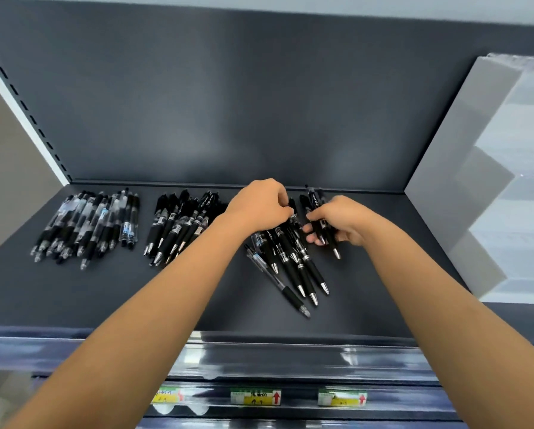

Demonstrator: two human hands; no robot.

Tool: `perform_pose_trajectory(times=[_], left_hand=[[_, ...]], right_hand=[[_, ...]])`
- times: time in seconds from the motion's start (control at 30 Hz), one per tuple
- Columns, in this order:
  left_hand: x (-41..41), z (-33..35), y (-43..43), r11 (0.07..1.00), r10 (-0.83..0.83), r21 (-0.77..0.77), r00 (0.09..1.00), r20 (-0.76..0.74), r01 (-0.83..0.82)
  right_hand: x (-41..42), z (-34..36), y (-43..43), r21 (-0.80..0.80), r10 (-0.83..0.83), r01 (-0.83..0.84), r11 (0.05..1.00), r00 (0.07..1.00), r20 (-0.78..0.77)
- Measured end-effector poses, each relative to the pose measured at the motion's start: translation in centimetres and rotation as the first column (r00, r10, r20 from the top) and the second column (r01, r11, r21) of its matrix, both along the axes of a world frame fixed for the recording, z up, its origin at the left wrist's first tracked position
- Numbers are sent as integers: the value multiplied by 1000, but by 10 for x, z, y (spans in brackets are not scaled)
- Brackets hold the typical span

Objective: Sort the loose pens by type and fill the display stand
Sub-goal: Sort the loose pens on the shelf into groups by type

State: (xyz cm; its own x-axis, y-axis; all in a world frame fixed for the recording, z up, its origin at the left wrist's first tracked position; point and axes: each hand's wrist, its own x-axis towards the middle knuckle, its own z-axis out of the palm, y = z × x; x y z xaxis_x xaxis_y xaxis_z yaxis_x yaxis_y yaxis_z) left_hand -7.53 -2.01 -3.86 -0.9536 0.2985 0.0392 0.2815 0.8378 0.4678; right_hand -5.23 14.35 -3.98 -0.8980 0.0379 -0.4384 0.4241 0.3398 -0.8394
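Three groups of pens lie on a dark grey shelf (104, 298). At the left is a pile of clear-barrel pens (86, 224). In the middle sits a pile of black pens (179, 224). Right of centre is a loose mixed heap (290, 261) of black pens with one clear-barrel pen along its left side. My left hand (259, 205) reaches into the top of that heap and pinches a pen there. My right hand (337, 221) grips a small bundle of black pens (315, 205), tips pointing toward me.
A stack of white and grey boxes (491, 181) stands against the shelf's right end. The shelf's back panel rises behind the pens. Along the front edge below runs a price rail with yellow-green labels (256, 397). A slotted upright (21, 103) borders the left.
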Motion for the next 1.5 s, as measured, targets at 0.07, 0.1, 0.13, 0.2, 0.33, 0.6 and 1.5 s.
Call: perform_pose_trajectory(times=[0.07, 0.1, 0.13, 0.2, 0.33, 0.6, 1.5], left_hand=[[-1, -1, 8, 999, 26, -27, 1000, -17, -26], [-1, -1, 12, 996, 50, -67, 998, -26, -51], [-2, 0, 17, 990, 74, -119, 997, -37, -78], [-3, 1, 28, 968, 111, -219, 992, -58, -121], [-6, 4, 44, 943, 178, -283, 984, -15, -175], [-5, 16, 58, 922, 219, -346, 971, 91, -176], [75, 52, -196, 895, -84, 445, 963, 258, -41]], right_hand=[[6, -3, 3, -55, -35, 35, 998, 999, -7], [10, -5, 4, -59, -42, 41, 997, 999, -22], [13, -7, 5, -57, -46, 43, 997, 998, -43], [18, -10, 7, -75, -62, 57, 996, 995, -73], [23, -9, 12, -176, -89, 83, 981, 996, -25], [31, -10, 31, -492, -120, 144, 859, 990, 81], [67, 25, -197, -625, -43, -119, 772, 970, -238]])
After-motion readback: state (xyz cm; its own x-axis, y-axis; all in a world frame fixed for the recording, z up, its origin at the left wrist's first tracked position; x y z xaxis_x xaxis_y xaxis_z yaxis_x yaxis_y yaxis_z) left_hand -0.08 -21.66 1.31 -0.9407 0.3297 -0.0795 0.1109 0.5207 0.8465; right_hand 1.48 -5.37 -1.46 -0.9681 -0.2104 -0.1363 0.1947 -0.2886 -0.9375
